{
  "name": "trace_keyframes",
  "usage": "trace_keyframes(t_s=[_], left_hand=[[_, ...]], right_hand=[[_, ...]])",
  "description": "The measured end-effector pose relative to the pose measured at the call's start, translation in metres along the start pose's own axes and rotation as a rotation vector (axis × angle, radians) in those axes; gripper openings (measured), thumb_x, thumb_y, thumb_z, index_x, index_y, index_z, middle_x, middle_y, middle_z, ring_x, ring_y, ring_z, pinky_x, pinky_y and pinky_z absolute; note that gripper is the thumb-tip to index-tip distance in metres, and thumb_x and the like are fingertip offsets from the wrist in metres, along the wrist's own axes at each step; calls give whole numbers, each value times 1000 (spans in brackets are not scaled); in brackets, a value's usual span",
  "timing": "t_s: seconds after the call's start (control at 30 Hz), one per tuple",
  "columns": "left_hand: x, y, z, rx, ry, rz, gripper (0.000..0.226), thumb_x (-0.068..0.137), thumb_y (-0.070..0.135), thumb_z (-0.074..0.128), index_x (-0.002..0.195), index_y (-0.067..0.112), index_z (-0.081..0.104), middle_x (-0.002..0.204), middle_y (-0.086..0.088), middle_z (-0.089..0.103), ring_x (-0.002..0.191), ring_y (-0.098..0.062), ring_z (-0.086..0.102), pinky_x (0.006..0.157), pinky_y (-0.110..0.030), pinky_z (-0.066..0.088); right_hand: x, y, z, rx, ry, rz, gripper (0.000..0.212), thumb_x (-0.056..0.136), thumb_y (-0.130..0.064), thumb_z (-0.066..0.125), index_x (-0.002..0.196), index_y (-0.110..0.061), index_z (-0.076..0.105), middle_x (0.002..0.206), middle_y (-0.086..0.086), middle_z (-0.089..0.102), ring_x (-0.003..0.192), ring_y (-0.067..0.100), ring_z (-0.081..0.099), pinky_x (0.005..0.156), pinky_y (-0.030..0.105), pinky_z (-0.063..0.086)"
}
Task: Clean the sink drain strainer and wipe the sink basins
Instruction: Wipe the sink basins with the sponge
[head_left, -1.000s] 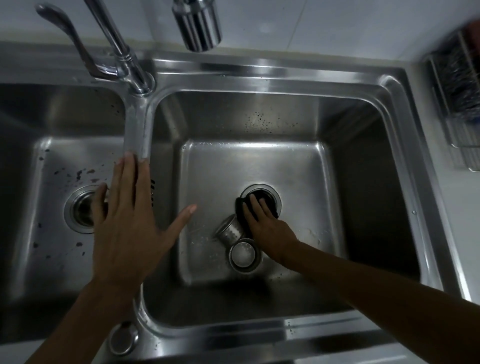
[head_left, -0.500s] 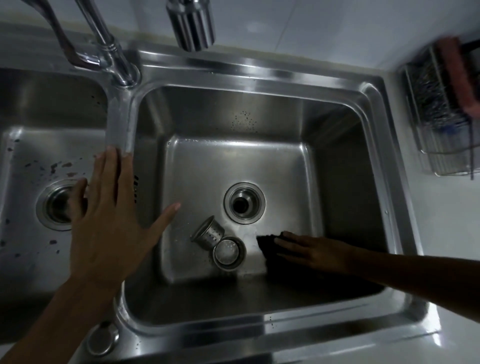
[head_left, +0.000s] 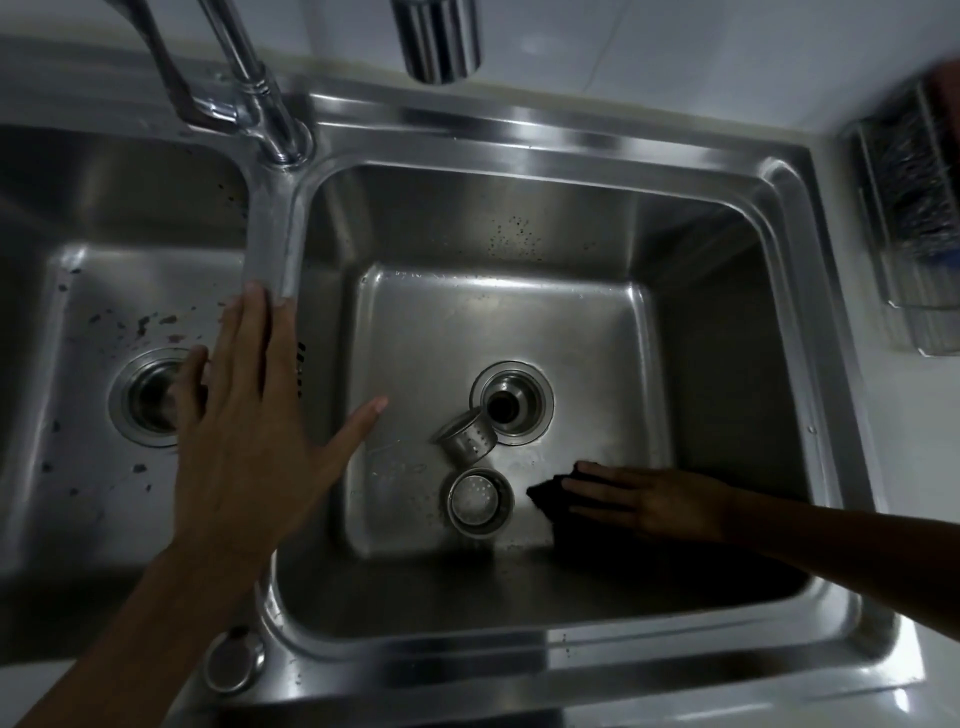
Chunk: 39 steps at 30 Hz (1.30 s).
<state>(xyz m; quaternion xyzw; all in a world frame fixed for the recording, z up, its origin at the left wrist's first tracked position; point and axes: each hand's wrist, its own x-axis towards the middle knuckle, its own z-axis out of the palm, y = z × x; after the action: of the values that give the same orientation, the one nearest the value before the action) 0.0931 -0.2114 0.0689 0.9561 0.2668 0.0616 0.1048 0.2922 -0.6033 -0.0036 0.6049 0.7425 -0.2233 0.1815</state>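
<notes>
Two metal strainer baskets lie on the floor of the right basin (head_left: 498, 322): one tipped on its side (head_left: 466, 439) at the edge of the open drain hole (head_left: 511, 404), the other upright (head_left: 479, 500) just in front of it. My right hand (head_left: 649, 499) presses flat on a dark cloth (head_left: 550, 506) on the basin floor, right of the upright strainer. My left hand (head_left: 249, 421) rests spread, fingers apart, on the divider between the basins, holding nothing. The left basin (head_left: 78, 312) shows dark specks around its drain (head_left: 150, 397).
The faucet base (head_left: 275, 130) stands at the back of the divider, and its spout (head_left: 436, 39) hangs over the right basin's back edge. A wire rack (head_left: 914, 218) sits on the white counter at the right. A round cap (head_left: 234, 665) sits on the front rim.
My right hand slid the dark cloth off the drain hole to the front right of the basin floor. My left hand stayed on the divider. The camera view shifted slightly.
</notes>
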Motion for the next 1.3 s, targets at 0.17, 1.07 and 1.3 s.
trace_keyframes(t_s=[0.17, 1.07, 1.3], left_hand=[[-1, -1, 1, 1, 12, 8, 108, 89, 85, 37, 166, 13, 12, 175, -10, 8, 162, -23, 6, 126, -59, 17], [0, -4, 4, 10, 41, 26, 108, 90, 84, 37, 166, 12, 12, 174, -11, 9, 162, -24, 8, 123, -59, 20], [0, -3, 1, -1, 24, 30, 108, 90, 83, 37, 165, 10, 13, 173, -15, 12, 161, -27, 11, 124, -59, 18]], right_hand=[[-2, -3, -6, 54, 46, 58, 78, 85, -20, 75, 155, -16, 41, 164, 10, 32, 149, 33, 34, 104, 34, 54], [-6, -14, -6, 2, 152, 48, 55, 89, -9, 65, 143, -17, 59, 154, 10, 48, 139, 33, 50, 81, 22, 59], [13, -13, -7, 148, -89, 653, 86, 89, 2, 64, 159, -4, 14, 163, 34, 10, 147, 55, 24, 69, 38, 62]])
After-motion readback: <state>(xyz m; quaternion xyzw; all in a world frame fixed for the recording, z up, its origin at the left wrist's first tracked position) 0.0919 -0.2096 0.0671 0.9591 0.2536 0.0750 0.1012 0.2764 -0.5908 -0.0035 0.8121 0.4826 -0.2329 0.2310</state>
